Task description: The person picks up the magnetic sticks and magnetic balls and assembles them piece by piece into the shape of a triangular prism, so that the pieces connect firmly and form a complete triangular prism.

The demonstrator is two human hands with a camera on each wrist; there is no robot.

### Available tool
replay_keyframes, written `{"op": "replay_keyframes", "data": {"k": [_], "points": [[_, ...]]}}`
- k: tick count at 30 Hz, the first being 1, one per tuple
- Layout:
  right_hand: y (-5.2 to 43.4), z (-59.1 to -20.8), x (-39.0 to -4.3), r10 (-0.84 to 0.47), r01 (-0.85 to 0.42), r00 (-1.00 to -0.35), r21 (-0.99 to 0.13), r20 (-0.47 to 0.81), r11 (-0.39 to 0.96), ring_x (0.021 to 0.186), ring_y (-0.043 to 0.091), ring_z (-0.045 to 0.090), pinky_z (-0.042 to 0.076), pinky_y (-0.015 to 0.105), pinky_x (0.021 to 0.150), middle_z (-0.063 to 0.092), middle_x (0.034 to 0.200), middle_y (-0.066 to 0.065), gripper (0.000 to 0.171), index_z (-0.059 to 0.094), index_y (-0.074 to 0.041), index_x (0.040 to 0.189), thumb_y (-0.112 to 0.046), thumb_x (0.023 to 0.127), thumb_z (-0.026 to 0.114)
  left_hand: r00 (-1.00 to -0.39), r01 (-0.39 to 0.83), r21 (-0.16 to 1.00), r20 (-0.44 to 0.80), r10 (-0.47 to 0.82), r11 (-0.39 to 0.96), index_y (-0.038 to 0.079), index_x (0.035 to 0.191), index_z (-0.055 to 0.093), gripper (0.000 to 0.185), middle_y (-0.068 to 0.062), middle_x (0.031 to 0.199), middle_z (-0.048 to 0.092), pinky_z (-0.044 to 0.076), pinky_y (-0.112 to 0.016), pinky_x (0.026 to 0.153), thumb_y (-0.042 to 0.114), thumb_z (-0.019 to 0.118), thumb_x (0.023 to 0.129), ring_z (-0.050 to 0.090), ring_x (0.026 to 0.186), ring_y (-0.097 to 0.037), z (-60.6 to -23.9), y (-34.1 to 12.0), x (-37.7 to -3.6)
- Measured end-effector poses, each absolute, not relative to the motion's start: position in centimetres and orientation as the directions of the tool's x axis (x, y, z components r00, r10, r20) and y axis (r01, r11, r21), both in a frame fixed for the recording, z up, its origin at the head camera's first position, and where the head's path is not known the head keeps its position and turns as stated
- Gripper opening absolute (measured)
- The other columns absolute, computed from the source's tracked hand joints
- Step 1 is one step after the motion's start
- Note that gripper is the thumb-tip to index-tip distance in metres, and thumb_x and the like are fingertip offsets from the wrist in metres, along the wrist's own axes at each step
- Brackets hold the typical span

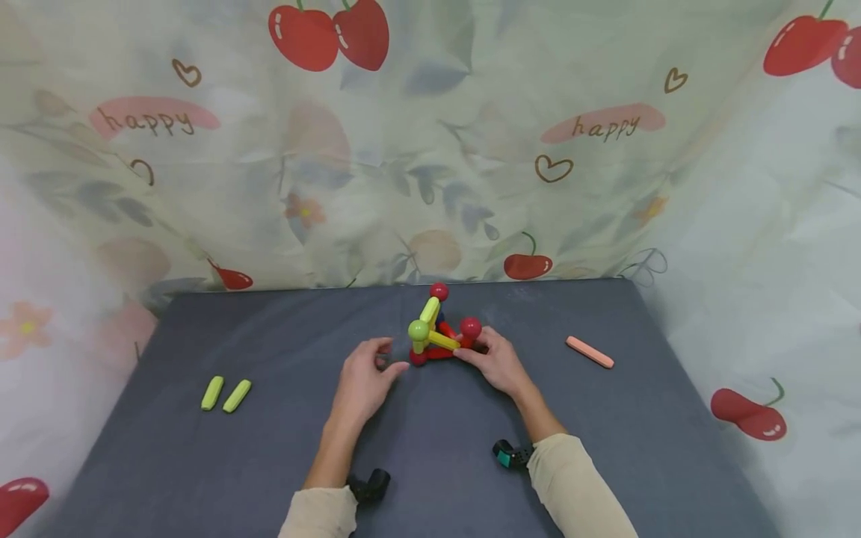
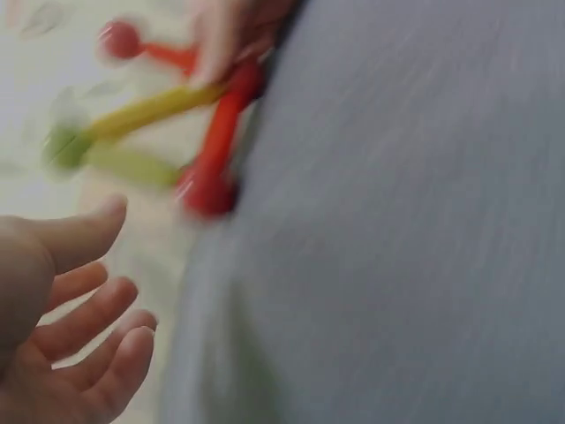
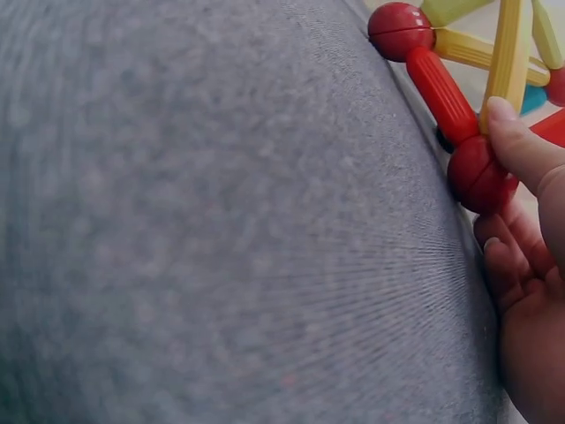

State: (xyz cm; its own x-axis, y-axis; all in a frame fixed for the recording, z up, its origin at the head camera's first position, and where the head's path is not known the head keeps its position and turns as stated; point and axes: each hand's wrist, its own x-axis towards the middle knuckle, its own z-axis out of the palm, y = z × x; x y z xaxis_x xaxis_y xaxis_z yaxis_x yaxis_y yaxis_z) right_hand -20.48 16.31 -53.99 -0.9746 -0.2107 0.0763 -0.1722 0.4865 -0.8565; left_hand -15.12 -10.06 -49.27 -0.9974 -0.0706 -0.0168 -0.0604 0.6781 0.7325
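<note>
Two hands at stick-and-ball frame point(image 1: 440, 329), mid-mat point(image 1: 269, 448); edges well apart.

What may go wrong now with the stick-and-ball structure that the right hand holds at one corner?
1. The right hand pinches only one corner ball of the stick-and-ball structure; a pull there might separate a joint or tip the frame.
2. The left hand hovers open beside the structure, holding nothing, so a careless move could knock the green ball.
3. The loose green sticks and the pink stick lie far to each side; reaching for them may leave the structure unsupported.
</note>
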Motion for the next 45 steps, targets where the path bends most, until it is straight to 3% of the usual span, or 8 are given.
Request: {"op": "replay_keyframes", "data": {"k": [5, 10, 13, 24, 30, 35, 40, 45], "points": [[16.2, -54.1, -20.4, -0.209, -0.175, -0.974, -0.865, 0.083, 0.471, 0.091, 0.014, 0.057, 0.048, 0.028, 0.082, 0.066, 0.111, 0.004, 0.026, 0.077, -0.020, 0.114, -0.031, 0.090, 0.079, -0.995, -0.062, 0.737, 0.011, -0.104, 0.673, 0.013, 0.144, 0.056, 0.058, -0.009, 0.131, 0.068, 0.050, -0.051, 0.101, 0.031, 0.077, 0.093, 0.059, 0.122, -0.032, -48.1, -17.6, -13.4], [16.2, -54.3, -20.5, -0.206, -0.169, -0.975, -0.867, 0.079, 0.469, 0.093, 0.016, 0.057, 0.048, 0.028, 0.083, 0.066, 0.111, 0.004, 0.026, 0.077, -0.020, 0.113, -0.031, 0.090, 0.079, -0.957, -0.179, 0.767, 0.009, -0.289, 0.616, 0.016, 0.147, 0.053, 0.060, -0.011, 0.139, 0.065, 0.041, -0.055, 0.110, 0.031, 0.075, 0.094, 0.052, 0.133, -0.035, -48.0, -24.5, -11.0], [16.2, -54.4, -20.6, -0.198, -0.171, -0.977, -0.863, 0.084, 0.476, 0.092, 0.015, 0.057, 0.048, 0.027, 0.082, 0.066, 0.110, 0.003, 0.025, 0.077, -0.020, 0.113, -0.030, 0.090, 0.079, -0.925, -0.254, 0.741, 0.002, -0.380, 0.621, 0.013, 0.145, 0.055, 0.056, -0.013, 0.139, 0.064, 0.043, -0.054, 0.109, 0.024, 0.076, 0.094, 0.055, 0.132, -0.035, -48.4, -26.9, -9.8], [16.3, -54.5, -20.4, -0.193, -0.179, -0.976, -0.866, 0.098, 0.467, 0.091, 0.015, 0.057, 0.048, 0.026, 0.081, 0.066, 0.110, 0.003, 0.025, 0.077, -0.020, 0.113, -0.030, 0.090, 0.079, -0.910, -0.373, 0.574, -0.074, -0.407, 0.729, 0.002, 0.136, 0.061, 0.044, -0.026, 0.122, 0.060, 0.048, -0.056, 0.088, 0.007, 0.071, 0.093, 0.061, 0.107, -0.039, -49.7, -29.0, -9.0], [16.3, -54.5, -20.5, -0.199, -0.183, -0.975, -0.862, 0.098, 0.473, 0.091, 0.015, 0.057, 0.048, 0.027, 0.081, 0.066, 0.110, 0.003, 0.025, 0.077, -0.020, 0.113, -0.031, 0.091, 0.078, -0.891, -0.419, 0.564, -0.104, -0.442, 0.712, 0.002, 0.136, 0.060, 0.042, -0.026, 0.127, 0.063, 0.048, -0.056, 0.090, 0.004, 0.062, 0.095, 0.061, 0.113, -0.041, -49.0, -28.2, -9.6], [16.4, -54.5, -20.4, -0.204, -0.188, -0.974, -0.859, 0.100, 0.475, 0.092, 0.015, 0.057, 0.049, 0.027, 0.081, 0.066, 0.111, 0.003, 0.025, 0.077, -0.019, 0.113, -0.031, 0.091, 0.078, -0.905, -0.365, 0.616, -0.057, -0.422, 0.698, -0.001, 0.142, 0.055, 0.044, -0.025, 0.135, 0.063, 0.047, -0.057, 0.099, 0.005, 0.055, 0.098, 0.060, 0.119, -0.041, -46.9, -25.0, -10.8], [16.3, -54.4, -20.4, -0.207, -0.178, -0.975, -0.858, 0.086, 0.483, 0.092, 0.015, 0.057, 0.048, 0.027, 0.082, 0.066, 0.111, 0.004, 0.025, 0.077, -0.020, 0.114, -0.032, 0.091, 0.078, -0.957, -0.127, 0.711, 0.095, -0.273, 0.692, 0.006, 0.140, 0.060, 0.041, -0.018, 0.129, 0.064, 0.055, -0.050, 0.096, 0.008, 0.064, 0.099, 0.064, 0.115, -0.034, -44.3, -20.2, -12.7], [16.3, -54.3, -20.4, -0.193, -0.161, -0.978, -0.857, 0.074, 0.490, 0.092, 0.014, 0.057, 0.048, 0.027, 0.082, 0.066, 0.111, 0.002, 0.025, 0.077, -0.020, 0.112, -0.032, 0.091, 0.078, -0.978, 0.069, 0.812, 0.170, -0.122, 0.579, 0.018, 0.131, 0.068, 0.035, -0.006, 0.121, 0.069, 0.058, -0.043, 0.094, 0.018, 0.072, 0.096, 0.067, 0.111, -0.024, -42.7, -15.0, -15.0]]}}
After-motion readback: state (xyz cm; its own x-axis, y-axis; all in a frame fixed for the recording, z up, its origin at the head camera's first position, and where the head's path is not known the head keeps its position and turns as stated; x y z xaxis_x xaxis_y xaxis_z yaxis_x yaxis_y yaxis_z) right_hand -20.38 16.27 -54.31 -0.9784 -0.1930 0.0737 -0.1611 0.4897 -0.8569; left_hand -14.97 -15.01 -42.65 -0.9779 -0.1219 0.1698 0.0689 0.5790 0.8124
